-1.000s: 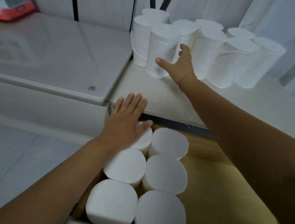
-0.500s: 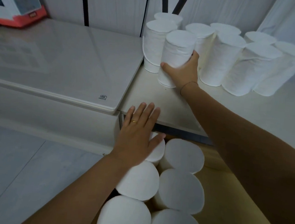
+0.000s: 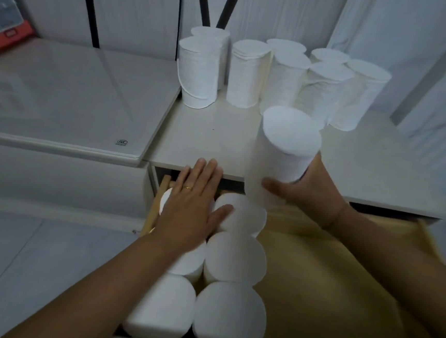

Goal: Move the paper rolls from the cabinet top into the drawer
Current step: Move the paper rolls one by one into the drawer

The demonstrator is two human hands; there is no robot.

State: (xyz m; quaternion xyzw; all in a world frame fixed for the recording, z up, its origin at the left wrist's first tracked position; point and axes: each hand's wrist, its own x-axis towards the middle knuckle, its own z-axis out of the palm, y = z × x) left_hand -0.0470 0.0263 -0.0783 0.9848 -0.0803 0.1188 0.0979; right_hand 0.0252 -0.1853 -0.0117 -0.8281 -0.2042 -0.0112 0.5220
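Since 0.5 s earlier, 1 paper roll (image 3: 285,150) has been lifted off the cabinet top (image 3: 219,141) and is now carried above its front edge, over the back of the open drawer (image 3: 327,285). It is gripped low down by the right hand (image 3: 308,195), thumb in front and fingers curled behind. Its long axis is tilted off upright, upper end leaning right, with the flat end face turned up towards the camera; the lower end is motion-blurred. The left hand (image 3: 192,204) is laid flat, fingers straight and together, on the back-left of the drawer rolls (image 3: 235,259), with the thumb touching the back-right one. A ring (image 3: 188,188) is worn on this hand. 6 drawer rolls are counted, in 2 columns of 3, all on end with their axes vertical. 8 rolls (image 3: 247,76) are counted upright in a cluster at the rear of the cabinet top. A "CCC" mark (image 3: 122,142) is read at the corner of the adjoining glossy panel (image 3: 74,96); the line beneath it is illegible. Print on the red-based box (image 3: 5,28) at upper left is too blurred to read.
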